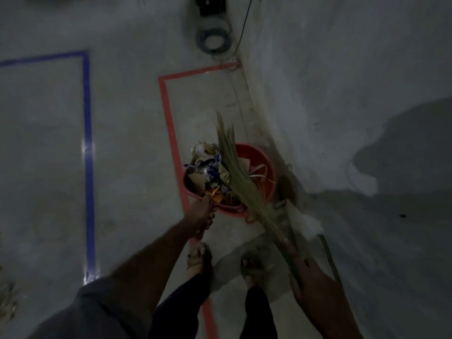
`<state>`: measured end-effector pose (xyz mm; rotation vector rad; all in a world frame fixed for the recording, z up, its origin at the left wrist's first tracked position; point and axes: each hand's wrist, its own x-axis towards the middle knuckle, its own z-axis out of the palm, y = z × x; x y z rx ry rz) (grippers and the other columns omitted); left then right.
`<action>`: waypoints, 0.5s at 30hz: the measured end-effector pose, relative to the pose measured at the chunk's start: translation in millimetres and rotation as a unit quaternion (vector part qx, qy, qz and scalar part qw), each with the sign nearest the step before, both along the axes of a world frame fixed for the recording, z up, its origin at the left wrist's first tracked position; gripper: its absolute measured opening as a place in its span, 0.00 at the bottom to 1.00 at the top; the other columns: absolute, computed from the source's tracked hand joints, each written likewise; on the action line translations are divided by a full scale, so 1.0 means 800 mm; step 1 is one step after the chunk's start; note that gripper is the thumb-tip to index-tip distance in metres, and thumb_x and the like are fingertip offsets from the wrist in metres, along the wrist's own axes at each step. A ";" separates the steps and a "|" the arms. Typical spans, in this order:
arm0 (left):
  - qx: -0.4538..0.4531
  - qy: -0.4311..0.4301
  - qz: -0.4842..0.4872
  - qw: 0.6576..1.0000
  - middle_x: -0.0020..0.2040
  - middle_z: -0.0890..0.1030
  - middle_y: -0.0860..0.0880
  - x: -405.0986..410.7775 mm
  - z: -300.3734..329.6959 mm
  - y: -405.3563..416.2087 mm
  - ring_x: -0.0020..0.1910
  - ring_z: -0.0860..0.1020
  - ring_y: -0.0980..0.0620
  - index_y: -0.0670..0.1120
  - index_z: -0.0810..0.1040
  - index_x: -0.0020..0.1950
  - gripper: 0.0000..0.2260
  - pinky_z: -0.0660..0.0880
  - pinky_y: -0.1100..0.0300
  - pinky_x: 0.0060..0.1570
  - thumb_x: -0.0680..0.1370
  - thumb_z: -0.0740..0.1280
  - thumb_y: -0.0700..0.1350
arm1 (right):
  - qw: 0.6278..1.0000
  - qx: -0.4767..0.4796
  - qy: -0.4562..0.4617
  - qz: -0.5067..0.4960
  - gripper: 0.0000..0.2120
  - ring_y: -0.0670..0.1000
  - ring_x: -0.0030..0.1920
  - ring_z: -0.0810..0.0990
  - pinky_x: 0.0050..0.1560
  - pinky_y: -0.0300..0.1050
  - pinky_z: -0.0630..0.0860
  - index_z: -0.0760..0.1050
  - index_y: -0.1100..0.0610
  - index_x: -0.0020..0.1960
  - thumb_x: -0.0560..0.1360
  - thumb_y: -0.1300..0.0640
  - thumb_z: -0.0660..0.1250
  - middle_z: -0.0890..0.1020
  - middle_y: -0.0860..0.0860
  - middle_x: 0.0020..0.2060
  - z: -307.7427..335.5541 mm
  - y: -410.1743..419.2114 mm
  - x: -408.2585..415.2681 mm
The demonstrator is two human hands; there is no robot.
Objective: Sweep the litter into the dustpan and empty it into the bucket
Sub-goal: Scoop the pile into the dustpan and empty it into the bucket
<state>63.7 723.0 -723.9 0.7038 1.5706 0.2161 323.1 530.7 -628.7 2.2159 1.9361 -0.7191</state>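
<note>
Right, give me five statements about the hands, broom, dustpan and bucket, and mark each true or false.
1. The left hand grips the handle of the dustpan. True.
2. The dustpan is empty. False: it is piled with litter, paper and wrappers.
3. The right hand holds the broom, its bristles reaching over the litter. True.
4. The bucket is blue. False: it is red-orange.
5. The bucket stands inside the blue tape outline. False: it stands by the wall, on the red tape line's side.
</note>
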 end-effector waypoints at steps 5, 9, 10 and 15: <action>-0.071 0.004 -0.040 0.997 0.27 0.67 0.49 0.041 -0.097 0.051 0.19 0.62 0.54 0.48 0.69 0.35 0.26 0.58 0.66 0.26 0.82 0.49 0.64 | 0.999 -0.015 -0.031 0.016 0.27 0.53 0.43 0.83 0.50 0.44 0.79 0.68 0.48 0.76 0.77 0.50 0.60 0.82 0.58 0.56 -0.094 0.046 0.042; -0.160 0.034 -0.065 0.984 0.24 0.64 0.52 0.078 -0.135 0.085 0.19 0.60 0.57 0.49 0.65 0.31 0.21 0.53 0.70 0.25 0.82 0.51 0.54 | 1.000 -0.011 -0.027 -0.012 0.28 0.54 0.36 0.80 0.27 0.40 0.67 0.75 0.51 0.70 0.71 0.57 0.76 0.82 0.55 0.45 -0.131 0.056 0.068; -0.183 0.036 -0.071 0.980 0.23 0.64 0.53 0.084 -0.140 0.091 0.19 0.61 0.57 0.50 0.65 0.30 0.20 0.53 0.70 0.25 0.81 0.52 0.52 | 0.999 -0.008 -0.035 -0.012 0.26 0.55 0.39 0.81 0.27 0.41 0.67 0.76 0.51 0.70 0.72 0.55 0.75 0.81 0.55 0.44 -0.138 0.055 0.075; -0.237 0.014 -0.053 0.970 0.21 0.66 0.55 0.097 -0.152 0.099 0.17 0.62 0.58 0.50 0.67 0.25 0.25 0.53 0.72 0.22 0.83 0.54 0.53 | 0.997 -0.040 -0.067 -0.001 0.27 0.56 0.40 0.82 0.26 0.43 0.68 0.79 0.52 0.66 0.80 0.38 0.52 0.80 0.53 0.41 -0.136 0.043 0.096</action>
